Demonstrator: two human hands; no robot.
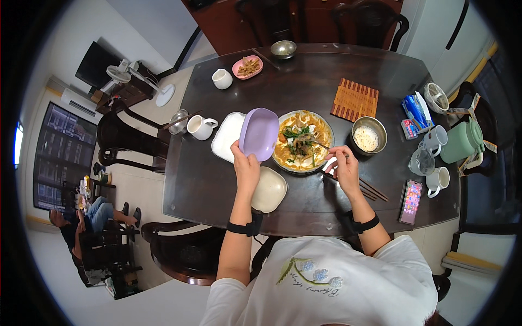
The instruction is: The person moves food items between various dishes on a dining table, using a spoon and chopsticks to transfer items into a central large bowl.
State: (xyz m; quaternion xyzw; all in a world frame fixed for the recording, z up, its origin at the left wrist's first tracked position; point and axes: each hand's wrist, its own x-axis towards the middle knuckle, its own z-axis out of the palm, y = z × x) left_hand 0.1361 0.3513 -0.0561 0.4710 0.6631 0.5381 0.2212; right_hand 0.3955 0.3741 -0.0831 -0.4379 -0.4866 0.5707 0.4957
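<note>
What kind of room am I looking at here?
It looks like a home dining area: a dark dining table set with dishes of food such as the large plate of food, a standing fan and a wall-side television.

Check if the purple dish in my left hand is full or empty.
Empty: the purple dish in your left hand shows a bare, smooth inside, with no food visible in it.

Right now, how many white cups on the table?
4: first cup by the pink dish, second cup by the white dish, third cup by the green jug, fourth cup by the phone.
</note>
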